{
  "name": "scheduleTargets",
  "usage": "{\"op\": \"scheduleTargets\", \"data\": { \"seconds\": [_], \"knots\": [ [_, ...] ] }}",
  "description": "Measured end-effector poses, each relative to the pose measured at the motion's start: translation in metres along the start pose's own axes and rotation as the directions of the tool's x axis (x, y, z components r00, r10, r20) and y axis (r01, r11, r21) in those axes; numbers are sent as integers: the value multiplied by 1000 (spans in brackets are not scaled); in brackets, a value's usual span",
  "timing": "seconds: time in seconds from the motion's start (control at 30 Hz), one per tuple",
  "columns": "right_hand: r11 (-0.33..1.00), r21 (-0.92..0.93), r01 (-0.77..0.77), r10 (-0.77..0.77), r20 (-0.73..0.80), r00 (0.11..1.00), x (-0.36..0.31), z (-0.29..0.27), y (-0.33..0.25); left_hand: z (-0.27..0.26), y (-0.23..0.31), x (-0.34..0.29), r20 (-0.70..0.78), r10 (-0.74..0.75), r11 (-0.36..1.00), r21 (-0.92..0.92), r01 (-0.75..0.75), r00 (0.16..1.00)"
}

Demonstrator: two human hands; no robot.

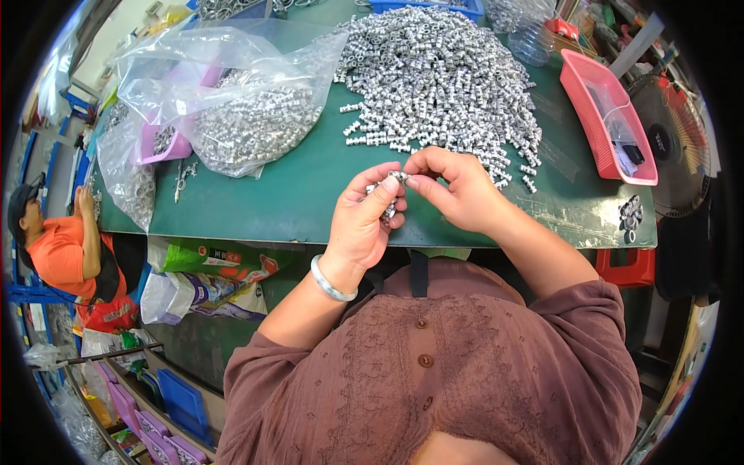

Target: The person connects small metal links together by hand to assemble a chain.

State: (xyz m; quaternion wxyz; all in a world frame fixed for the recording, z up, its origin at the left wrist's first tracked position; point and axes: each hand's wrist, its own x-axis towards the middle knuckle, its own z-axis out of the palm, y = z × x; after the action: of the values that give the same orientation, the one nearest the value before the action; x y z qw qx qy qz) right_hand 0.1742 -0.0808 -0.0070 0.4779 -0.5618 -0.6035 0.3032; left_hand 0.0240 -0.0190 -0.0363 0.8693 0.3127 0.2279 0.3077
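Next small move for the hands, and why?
Probably a slight adjustment of the small metal piece by the right hand, the left hand steadying it: fingertips of both hands meet there, with more metal parts in the left.

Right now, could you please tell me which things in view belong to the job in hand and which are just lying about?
Likely in use:
small metal parts, held in the left hand, one pinched by the right hand;
heap of similar parts on the table.

Seemingly just lying about:
pink basket;
green bag;
fan, standing nearby.
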Motion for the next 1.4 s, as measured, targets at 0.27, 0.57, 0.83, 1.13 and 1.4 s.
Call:
{"op": "scheduleTargets", "data": {
  "seconds": [0.27, 0.57, 0.83, 1.13, 1.4],
  "knots": [
    [581, -804, 127, -249, -26, 968, 9, -11, 31, -11, 2, 4, 159, -152, 928, -316, 196, 975],
    [475, -875, 88, -184, -2, 983, 13, -8, 46, -16, 2, 6, 275, -169, 860, -427, 278, 946],
    [522, -844, 124, -212, 13, 977, 12, -11, 44, -19, -1, 6, 277, -168, 859, -430, 279, 946],
    [816, -563, 132, -210, -77, 975, 6, -11, 33, -11, 4, 4, 83, -177, 925, -326, 194, 981],
    [916, -298, 267, -309, -105, 945, -1, -3, 8, -2, -6, 4, 9, -91, 994, -59, 91, 996]
  ]
}}
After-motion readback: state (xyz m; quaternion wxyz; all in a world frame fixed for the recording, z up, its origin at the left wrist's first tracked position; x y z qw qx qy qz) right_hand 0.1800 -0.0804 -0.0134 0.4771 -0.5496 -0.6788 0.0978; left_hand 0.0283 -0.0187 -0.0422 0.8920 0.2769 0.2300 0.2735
